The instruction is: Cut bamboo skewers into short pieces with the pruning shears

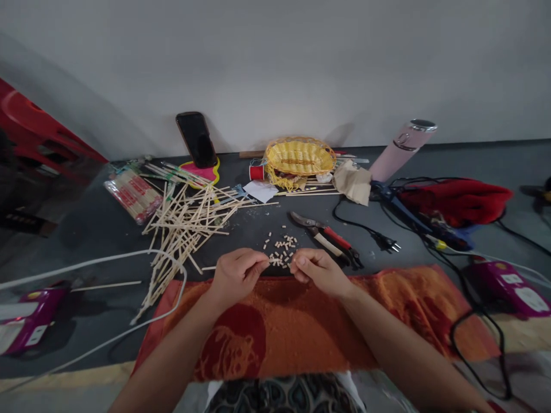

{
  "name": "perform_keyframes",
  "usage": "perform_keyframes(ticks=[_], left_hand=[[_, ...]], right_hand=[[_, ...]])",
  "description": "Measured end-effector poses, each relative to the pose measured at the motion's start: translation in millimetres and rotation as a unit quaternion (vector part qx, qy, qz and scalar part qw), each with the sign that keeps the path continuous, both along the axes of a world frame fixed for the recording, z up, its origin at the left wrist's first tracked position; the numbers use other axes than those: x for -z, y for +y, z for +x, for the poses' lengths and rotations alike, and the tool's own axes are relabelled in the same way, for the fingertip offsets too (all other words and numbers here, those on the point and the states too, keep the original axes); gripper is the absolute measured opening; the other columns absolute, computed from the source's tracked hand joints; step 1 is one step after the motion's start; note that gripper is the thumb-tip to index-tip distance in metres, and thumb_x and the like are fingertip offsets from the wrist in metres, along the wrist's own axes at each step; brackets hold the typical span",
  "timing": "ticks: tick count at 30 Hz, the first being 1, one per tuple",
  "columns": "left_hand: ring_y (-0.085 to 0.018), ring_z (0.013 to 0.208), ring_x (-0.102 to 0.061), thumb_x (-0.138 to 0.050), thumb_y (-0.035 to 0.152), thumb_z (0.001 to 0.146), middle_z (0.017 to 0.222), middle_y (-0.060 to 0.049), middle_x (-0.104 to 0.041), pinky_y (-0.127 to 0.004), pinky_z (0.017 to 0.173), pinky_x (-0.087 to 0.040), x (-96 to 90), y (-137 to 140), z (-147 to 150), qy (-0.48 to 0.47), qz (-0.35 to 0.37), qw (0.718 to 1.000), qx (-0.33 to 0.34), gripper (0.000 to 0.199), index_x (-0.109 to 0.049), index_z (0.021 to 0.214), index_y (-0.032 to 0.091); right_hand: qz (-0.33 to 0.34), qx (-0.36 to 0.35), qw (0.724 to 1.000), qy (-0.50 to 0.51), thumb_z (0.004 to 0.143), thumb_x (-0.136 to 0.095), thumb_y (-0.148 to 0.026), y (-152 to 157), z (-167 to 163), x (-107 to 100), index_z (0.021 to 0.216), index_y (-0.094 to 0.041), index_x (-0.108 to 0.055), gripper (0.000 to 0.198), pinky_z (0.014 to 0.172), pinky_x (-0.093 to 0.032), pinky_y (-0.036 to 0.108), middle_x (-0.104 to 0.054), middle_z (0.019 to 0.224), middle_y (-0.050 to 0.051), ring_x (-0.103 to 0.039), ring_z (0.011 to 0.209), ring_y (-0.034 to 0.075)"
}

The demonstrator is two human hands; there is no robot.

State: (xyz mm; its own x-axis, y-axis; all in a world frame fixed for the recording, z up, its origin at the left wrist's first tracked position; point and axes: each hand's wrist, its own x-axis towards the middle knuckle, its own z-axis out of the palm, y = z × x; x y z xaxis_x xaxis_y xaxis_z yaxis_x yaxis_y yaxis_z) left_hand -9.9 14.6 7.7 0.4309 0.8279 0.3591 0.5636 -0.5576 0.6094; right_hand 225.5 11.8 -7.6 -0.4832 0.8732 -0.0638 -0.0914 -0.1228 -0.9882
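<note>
L hand (239,272) & R hand (316,269) hover close together but apart, thumb & index fingers of each pressed together; can't tell what, if anything, they pinch. Short wooden pieces (282,245) lie scattered on the tabletop (86,241) btwn & just beyond them, prob. for easy reach. Pruning shears (316,225) lie to R, likely kept handy; loose wooden sticks (189,221) heap to L. Clear plastic pack (134,196) holds similar sticks; yellow woven basket (301,158) near wall shows only bare weave inside.
</note>
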Motion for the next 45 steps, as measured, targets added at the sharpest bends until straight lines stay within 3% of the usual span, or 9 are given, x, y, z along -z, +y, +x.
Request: perform_keyframes(ticks=[5, 12, 17, 21, 24, 29, 45], left_hand=[[-0.016, 0.076, -0.063, -0.052, 0.022, 0.091, 0.083, -0.005, -0.070, -0.027, 0.071, -0.047, 1.8, -3.7, 3.5, 0.017, 0.026, 0.999, 0.009, 0.016, -0.066, 0.100, 0.020], [-0.017, 0.082, -0.062, -0.052, 0.017, 0.090, 0.087, -0.006, -0.070, -0.029, 0.076, -0.048, -3.0, -8.1, 8.2, -0.004, 0.025, 1.000, 0.010, 0.015, -0.064, 0.098, 0.019], [-0.017, 0.080, -0.061, -0.055, 0.018, 0.089, 0.090, -0.005, -0.072, -0.031, 0.075, -0.047, -0.2, -6.7, 6.8, -0.022, 0.037, 0.998, 0.040, 0.015, -0.065, 0.100, 0.021], [-0.016, 0.079, -0.061, -0.055, 0.018, 0.089, 0.089, -0.005, -0.072, -0.031, 0.075, -0.046, 3.3, -4.3, 7.0, -0.026, 0.028, 0.998, 0.049, 0.015, -0.066, 0.098, 0.021], [-0.016, 0.076, -0.059, -0.057, 0.018, 0.088, 0.086, -0.004, -0.072, -0.030, 0.074, -0.044, 5.2, -3.1, 9.1, -0.010, 0.036, 0.998, 0.055, 0.012, -0.066, 0.096, 0.020], [-0.016, 0.074, -0.056, -0.055, 0.019, 0.089, 0.082, -0.003, -0.072, -0.030, 0.071, -0.041, 6.3, -2.3, 11.0, 0.043, 0.043, 0.996, 0.062, 0.013, -0.067, 0.090, 0.020], [-0.016, 0.072, -0.056, -0.055, 0.021, 0.090, 0.076, -0.001, -0.069, -0.030, 0.070, -0.039, 10.2, -3.9, 13.2, 0.041, 0.054, 0.996, 0.053, 0.012, -0.066, 0.085, 0.020]], right_hand=[[0.039, -0.005, 0.999, -0.034, 0.094, -0.047, -0.047, -2.3, -2.5, -4.0, 0.087, -0.016, -0.061, 0.035, 0.057, -0.039, 0.022, -0.055, 0.069, 0.000, -0.047, 0.059, 0.009], [0.090, -0.027, 0.991, -0.097, 0.096, -0.042, -0.046, -6.9, -10.0, -8.8, 0.094, -0.017, -0.061, 0.035, 0.063, -0.043, 0.022, -0.058, 0.076, 0.001, -0.052, 0.066, 0.011], [0.182, -0.010, 0.962, -0.202, 0.097, -0.041, -0.038, -5.7, -13.4, -10.4, 0.088, -0.018, -0.062, 0.030, 0.068, -0.041, 0.024, -0.060, 0.076, 0.001, -0.054, 0.071, 0.013], [0.213, 0.030, 0.935, -0.281, 0.093, -0.050, -0.033, -2.5, -11.4, -6.3, 0.093, -0.020, -0.064, 0.019, 0.070, -0.043, 0.026, -0.066, 0.085, 0.004, -0.059, 0.077, 0.016], [0.205, 0.055, 0.943, -0.257, 0.088, -0.056, -0.031, -2.5, -9.3, -6.1, 0.098, -0.020, -0.064, 0.016, 0.076, -0.046, 0.028, -0.068, 0.094, 0.005, -0.061, 0.085, 0.017], [0.196, 0.026, 0.964, -0.178, 0.090, -0.056, -0.030, -6.8, -9.3, -14.1, 0.096, -0.019, -0.066, 0.016, 0.076, -0.046, 0.026, -0.068, 0.089, 0.003, -0.062, 0.082, 0.014], [0.231, 0.024, 0.954, -0.189, 0.090, -0.050, -0.019, -7.1, -11.8, -14.1, 0.088, -0.019, -0.062, 0.012, 0.071, -0.043, 0.022, -0.062, 0.081, 0.000, -0.056, 0.075, 0.011]])
